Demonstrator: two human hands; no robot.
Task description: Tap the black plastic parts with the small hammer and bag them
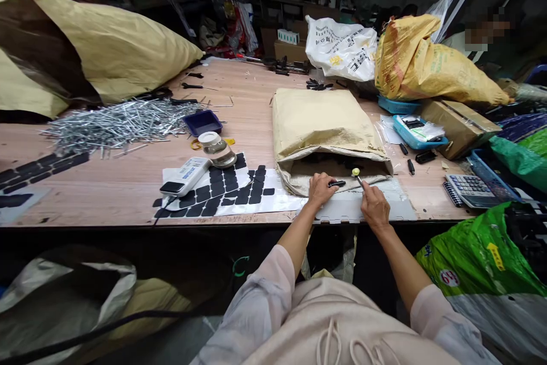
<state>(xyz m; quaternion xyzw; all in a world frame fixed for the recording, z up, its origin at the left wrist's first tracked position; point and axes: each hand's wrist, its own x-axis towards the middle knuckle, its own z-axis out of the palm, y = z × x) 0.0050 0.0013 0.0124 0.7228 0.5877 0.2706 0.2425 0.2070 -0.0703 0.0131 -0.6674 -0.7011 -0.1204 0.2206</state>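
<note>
My left hand point(320, 189) is closed around a short black cylindrical piece point(337, 184) that points right. In my right hand point(375, 205) is a thin metal rod point(359, 180) with a round yellow-green tip point(355, 172), its far end pointing up and left. The two pieces are apart, a little way from each other. Both hands are at the open mouth of a tan paper sack point(320, 120) lying on the table; its inside is dark. Under my hands lies a pale grey sheet point(395, 202).
Left of the sack are black adhesive pads point(209, 191), a white device point(188, 176), a glass jar point(220, 151), a dark blue tray point(203, 122) and a pile of metal rods point(123, 123). A calculator point(472, 189) and blue baskets point(416, 128) stand right. The table's front edge is close.
</note>
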